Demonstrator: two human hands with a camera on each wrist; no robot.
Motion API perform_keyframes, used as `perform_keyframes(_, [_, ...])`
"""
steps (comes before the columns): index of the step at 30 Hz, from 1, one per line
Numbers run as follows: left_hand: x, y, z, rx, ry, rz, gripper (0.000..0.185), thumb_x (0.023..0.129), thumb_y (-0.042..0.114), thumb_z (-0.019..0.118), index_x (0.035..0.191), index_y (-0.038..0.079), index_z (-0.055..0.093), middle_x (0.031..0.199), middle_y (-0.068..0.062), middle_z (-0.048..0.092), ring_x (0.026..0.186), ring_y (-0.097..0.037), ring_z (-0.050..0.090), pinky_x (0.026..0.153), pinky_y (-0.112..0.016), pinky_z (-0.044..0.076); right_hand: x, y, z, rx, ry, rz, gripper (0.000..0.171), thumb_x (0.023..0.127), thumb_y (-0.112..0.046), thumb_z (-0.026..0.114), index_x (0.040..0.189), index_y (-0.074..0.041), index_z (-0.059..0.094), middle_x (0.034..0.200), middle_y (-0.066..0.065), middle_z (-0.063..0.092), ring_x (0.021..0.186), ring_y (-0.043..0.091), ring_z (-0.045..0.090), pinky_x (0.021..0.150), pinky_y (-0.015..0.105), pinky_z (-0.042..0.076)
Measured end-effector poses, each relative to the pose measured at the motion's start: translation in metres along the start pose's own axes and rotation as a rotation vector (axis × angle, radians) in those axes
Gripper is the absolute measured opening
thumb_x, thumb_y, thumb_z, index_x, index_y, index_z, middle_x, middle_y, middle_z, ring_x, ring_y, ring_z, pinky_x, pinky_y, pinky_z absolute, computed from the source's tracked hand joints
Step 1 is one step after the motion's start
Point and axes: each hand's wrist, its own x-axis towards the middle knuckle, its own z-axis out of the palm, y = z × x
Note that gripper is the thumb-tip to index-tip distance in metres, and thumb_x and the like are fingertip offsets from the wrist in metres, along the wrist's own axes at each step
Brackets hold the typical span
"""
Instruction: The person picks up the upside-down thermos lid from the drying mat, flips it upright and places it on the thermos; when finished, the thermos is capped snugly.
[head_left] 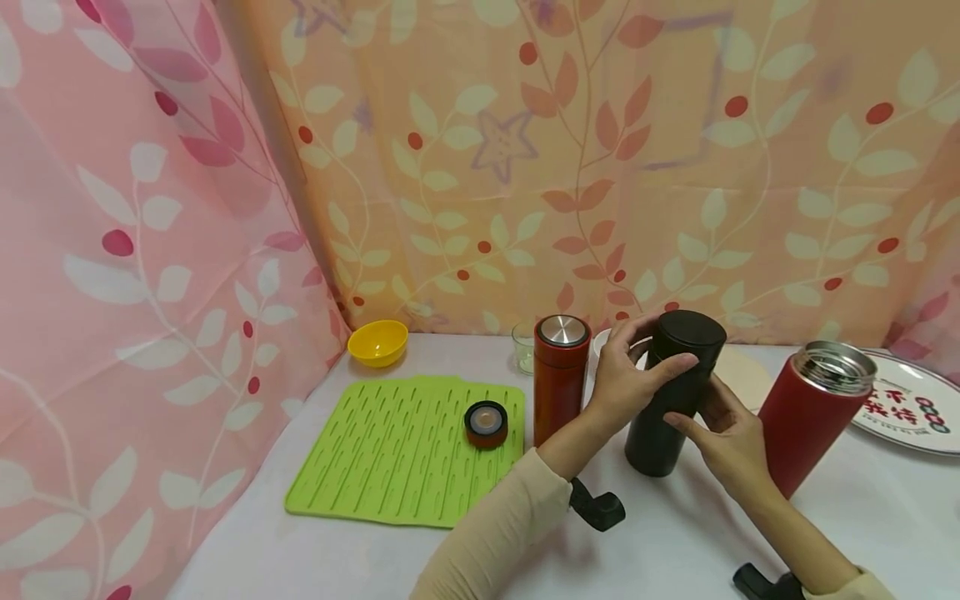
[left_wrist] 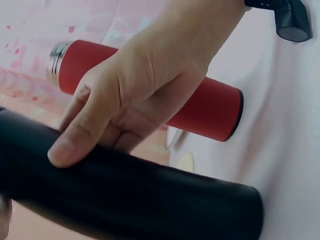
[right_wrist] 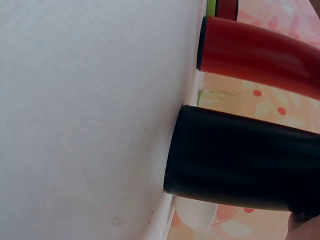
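A black thermos bottle (head_left: 667, 408) stands on the white table between both hands, its flat lid (head_left: 690, 329) on top. My left hand (head_left: 633, 375) grips it high up, around the lid, with the thumb across the front. Lower down, my right hand (head_left: 723, 437) holds the body; the left wrist view shows the right thumb (left_wrist: 67, 150) lying along the dark side. Just right of that hand is a red thermos (head_left: 813, 425) without a lid, its steel threaded mouth (head_left: 834, 367) bare. A second, reddish thermos (head_left: 561, 383) with a silver-topped lid stands to the left, behind the left forearm.
A green ridged mat (head_left: 390, 467) lies at left, carrying a red-and-black bottle lid (head_left: 486, 425). Behind are a yellow bowl (head_left: 378, 343) and a clear glass (head_left: 522, 354). A white plate with red characters (head_left: 911, 412) lies at right, beside a pale round board (head_left: 742, 379).
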Motion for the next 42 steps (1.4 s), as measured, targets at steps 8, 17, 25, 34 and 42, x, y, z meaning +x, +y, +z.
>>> perform_keyframes(8, [-0.001, -0.001, 0.007, 0.113, 0.054, -0.018, 0.057, 0.076, 0.019, 0.076, 0.123, 0.010, 0.046, 0.120, 0.001, 0.047, 0.105, 0.003, 0.047, 0.094, -0.013, 0.041, 0.000, 0.000, 0.000, -0.030, 0.002, 0.013, 0.076, 0.079, -0.014, 0.071, 0.143, -0.025, 0.031, 0.137, 0.003, 0.048, 0.108, -0.019, 0.045, 0.084, 0.001, 0.038])
perform_keyframes(17, [-0.002, -0.004, 0.005, 0.054, 0.016, 0.017, 0.052, 0.083, 0.015, 0.069, 0.128, 0.009, 0.044, 0.126, -0.001, 0.048, 0.115, 0.000, 0.047, 0.100, -0.015, 0.037, 0.001, 0.000, 0.000, -0.008, 0.005, 0.012, 0.076, 0.078, -0.011, 0.072, 0.143, -0.024, 0.032, 0.136, 0.002, 0.049, 0.106, -0.019, 0.046, 0.084, 0.001, 0.039])
perform_keyframes(25, [-0.001, -0.002, 0.010, 0.116, 0.078, 0.001, 0.062, 0.073, 0.019, 0.078, 0.120, 0.012, 0.038, 0.120, 0.003, 0.048, 0.107, 0.001, 0.048, 0.094, -0.016, 0.041, 0.001, 0.001, 0.000, -0.028, 0.000, 0.012, 0.077, 0.079, -0.013, 0.071, 0.143, -0.026, 0.031, 0.137, 0.005, 0.048, 0.107, -0.019, 0.045, 0.084, 0.001, 0.038])
perform_keyframes(34, [-0.005, -0.006, 0.000, 0.062, -0.076, 0.055, 0.054, 0.089, 0.013, 0.059, 0.138, 0.010, 0.037, 0.136, -0.004, 0.043, 0.122, -0.005, 0.044, 0.104, -0.018, 0.034, 0.000, 0.000, -0.001, -0.022, -0.002, 0.014, 0.077, 0.079, -0.013, 0.071, 0.143, -0.026, 0.032, 0.137, 0.004, 0.047, 0.108, -0.018, 0.046, 0.084, 0.002, 0.039])
perform_keyframes(42, [-0.001, -0.004, 0.013, 0.114, 0.100, 0.033, 0.063, 0.072, 0.019, 0.079, 0.121, 0.014, 0.039, 0.122, 0.000, 0.049, 0.105, 0.001, 0.048, 0.089, -0.017, 0.043, 0.000, 0.000, -0.001, -0.027, -0.006, 0.011, 0.077, 0.079, -0.012, 0.071, 0.143, -0.025, 0.031, 0.137, 0.005, 0.047, 0.107, -0.019, 0.045, 0.084, 0.001, 0.038])
